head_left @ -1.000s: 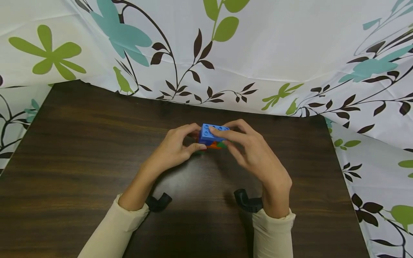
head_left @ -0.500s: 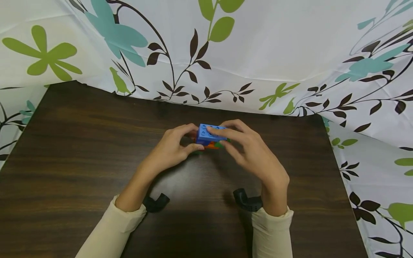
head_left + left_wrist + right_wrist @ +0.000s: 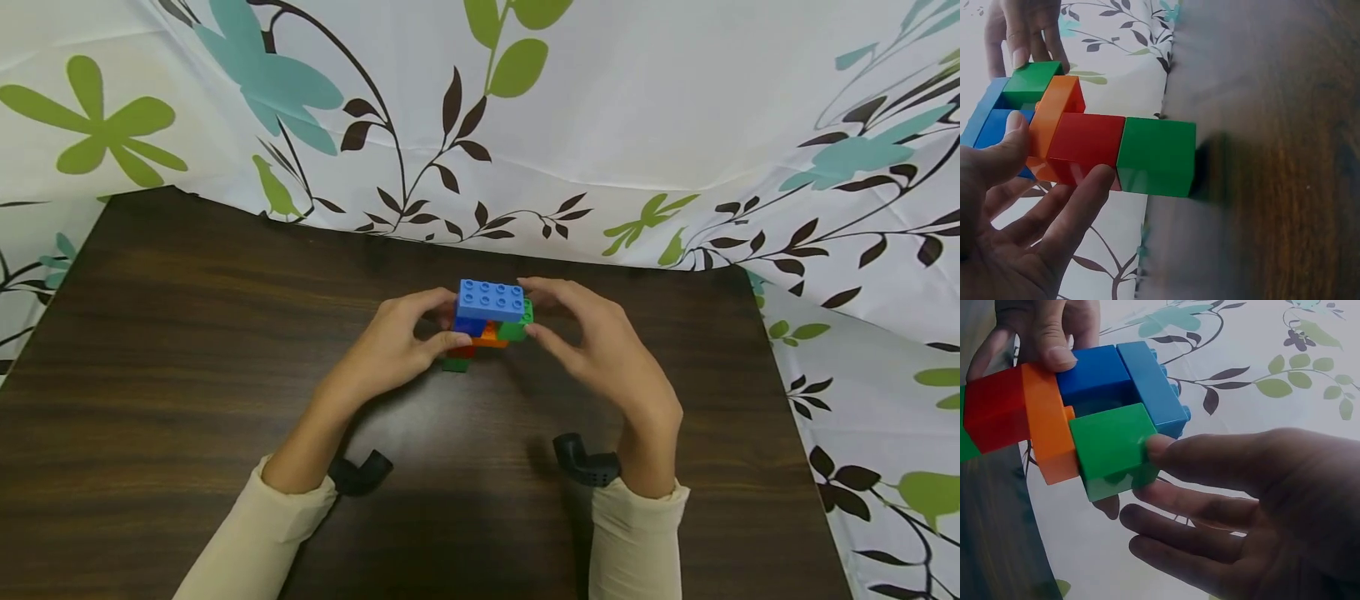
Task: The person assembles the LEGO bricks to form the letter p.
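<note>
A tower of toy building bricks is upright between the hands. At its base is a green brick (image 3: 1157, 156), with a red brick (image 3: 1088, 144) above it and a long orange brick (image 3: 1049, 422) over that. Higher up are a dark blue brick (image 3: 1094, 375) and an upper green brick (image 3: 1116, 447), topped by a long light blue brick (image 3: 491, 300). My left hand (image 3: 401, 342) grips the tower's left side, its thumb on the dark blue brick. My right hand (image 3: 600, 342) pinches the upper green brick by its outer end. Whether the base touches the table cannot be seen.
A dark wooden table (image 3: 187, 375) lies under the hands. White cloth (image 3: 660, 100) with a leaf and flower print hangs behind it and at both sides. Black curved pieces (image 3: 362, 473) sit at both wrists.
My right hand's finger has come off the top of the light blue brick, baring its studs. That hand has shifted slightly right, onto the upper green brick. The left hand keeps its grip.
</note>
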`<state>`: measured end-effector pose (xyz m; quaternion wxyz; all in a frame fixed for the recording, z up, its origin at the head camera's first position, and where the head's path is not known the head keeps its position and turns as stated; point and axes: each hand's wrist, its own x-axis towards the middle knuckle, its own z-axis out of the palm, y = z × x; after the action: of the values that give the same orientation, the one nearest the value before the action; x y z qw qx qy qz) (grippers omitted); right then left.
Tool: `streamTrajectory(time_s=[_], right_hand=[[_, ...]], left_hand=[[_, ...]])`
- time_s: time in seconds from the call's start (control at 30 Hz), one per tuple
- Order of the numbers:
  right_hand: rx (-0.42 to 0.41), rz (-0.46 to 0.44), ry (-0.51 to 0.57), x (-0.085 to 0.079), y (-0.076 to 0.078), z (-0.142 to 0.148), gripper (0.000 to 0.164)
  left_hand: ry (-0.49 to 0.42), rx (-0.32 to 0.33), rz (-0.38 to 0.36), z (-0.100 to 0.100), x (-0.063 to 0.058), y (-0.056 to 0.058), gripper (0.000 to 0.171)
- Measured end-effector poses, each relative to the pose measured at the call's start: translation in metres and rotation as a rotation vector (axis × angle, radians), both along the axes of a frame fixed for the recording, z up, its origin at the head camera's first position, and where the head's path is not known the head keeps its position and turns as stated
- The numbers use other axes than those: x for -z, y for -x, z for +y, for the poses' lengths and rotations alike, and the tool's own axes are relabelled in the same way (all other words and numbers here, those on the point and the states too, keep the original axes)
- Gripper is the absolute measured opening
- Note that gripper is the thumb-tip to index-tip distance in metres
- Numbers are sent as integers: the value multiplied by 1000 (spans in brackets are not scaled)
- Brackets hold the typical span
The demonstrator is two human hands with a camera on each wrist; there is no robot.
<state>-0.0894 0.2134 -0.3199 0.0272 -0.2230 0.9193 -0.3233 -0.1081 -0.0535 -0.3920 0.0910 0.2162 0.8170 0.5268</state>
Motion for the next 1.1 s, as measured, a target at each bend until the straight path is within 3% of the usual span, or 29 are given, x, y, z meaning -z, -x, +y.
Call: streamTrajectory(time_s=[0.23, 0.47, 0.57, 0.73, 0.9, 1.1], right_hand=[[18, -6, 39, 0, 1, -5, 48], [46, -57, 81, 3, 4, -8, 49], [67, -66, 144, 9, 7, -11, 48], [121, -112, 223, 20, 13, -16, 44], [170, -168, 233, 27, 17, -22, 41], [185, -236, 227, 40, 24, -29, 40]], left_hand=[[-17, -12, -35, -6, -6, 0, 36], [-113, 5, -163, -7, -10, -2, 39], [-128, -5, -175, -8, -10, -3, 43], [-67, -58, -121, -8, -8, -3, 48], [71, -125, -45, -6, -6, -3, 55], [217, -136, -78, -3, -4, -4, 57]])
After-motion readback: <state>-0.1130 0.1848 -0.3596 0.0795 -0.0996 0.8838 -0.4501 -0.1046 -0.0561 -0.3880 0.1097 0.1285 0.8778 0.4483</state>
